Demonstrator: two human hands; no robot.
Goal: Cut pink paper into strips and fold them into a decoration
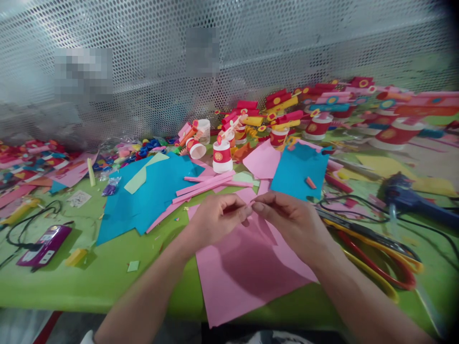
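Observation:
My left hand (218,217) and my right hand (290,220) meet fingertip to fingertip over a large pink paper sheet (244,282). Both are closed in a pinch on a narrow pink paper strip (264,228), which is mostly hidden by the fingers. Past my left hand, several cut pink paper strips (206,185) lie across blue paper (143,205). Scissors (376,272) with red and yellow handles rest to the right of my right wrist, beside a black-and-yellow cutter (373,239).
White paper cups with red bands (223,160) and rolled-paper models stand along the back. A blue glue gun (412,198) with a black cord lies at right. At left are a purple power strip (45,246) and a yellow block (76,257). A perforated metal panel (150,62) rises behind.

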